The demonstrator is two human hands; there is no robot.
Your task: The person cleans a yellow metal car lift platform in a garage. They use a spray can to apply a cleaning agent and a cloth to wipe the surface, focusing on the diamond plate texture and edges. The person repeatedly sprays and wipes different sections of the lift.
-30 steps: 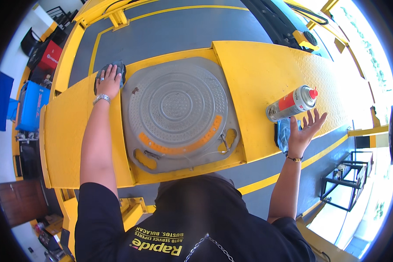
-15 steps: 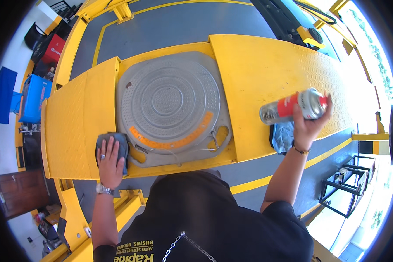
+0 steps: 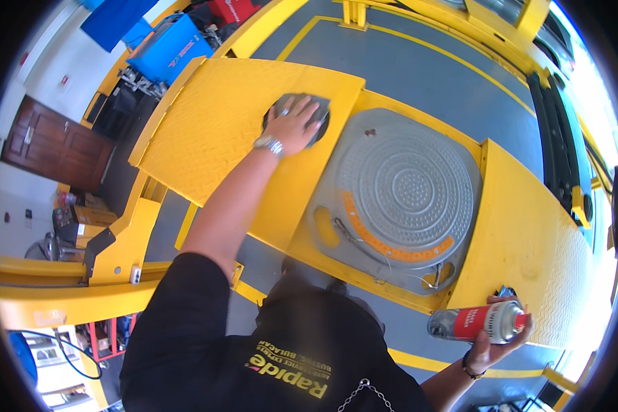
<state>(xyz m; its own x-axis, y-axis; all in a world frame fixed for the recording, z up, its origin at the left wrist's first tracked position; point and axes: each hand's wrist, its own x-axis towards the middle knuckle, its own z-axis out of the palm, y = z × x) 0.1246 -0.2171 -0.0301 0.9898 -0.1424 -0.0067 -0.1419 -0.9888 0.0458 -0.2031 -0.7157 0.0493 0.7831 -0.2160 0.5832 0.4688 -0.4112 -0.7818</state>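
My left hand (image 3: 296, 125) lies with fingers spread on a dark grey cloth (image 3: 320, 132), pressing it onto the left yellow ramp plate (image 3: 268, 206). My right hand (image 3: 486, 351) is wrapped round a spray can (image 3: 470, 323) with a red and white label and a red top. The can is tilted on its side above the near edge of the right yellow plate (image 3: 508, 233). Behind the can a bit of a blue cloth (image 3: 505, 292) shows; most of it is hidden. Between the two plates sits a round grey turntable (image 3: 412, 185) with an orange scale.
Yellow lift beams (image 3: 69, 302) stand at the near left. A thin cable (image 3: 391, 268) lies along the turntable's near side. Beyond are a blue machine (image 3: 172, 51) and a brown door (image 3: 56, 144). A dark arm (image 3: 559, 144) rises at the far right.
The view has turned. My left hand has slid the grey cloth away from me over the left plate. My right hand, still holding the can, is lower, toward the plate's near edge.
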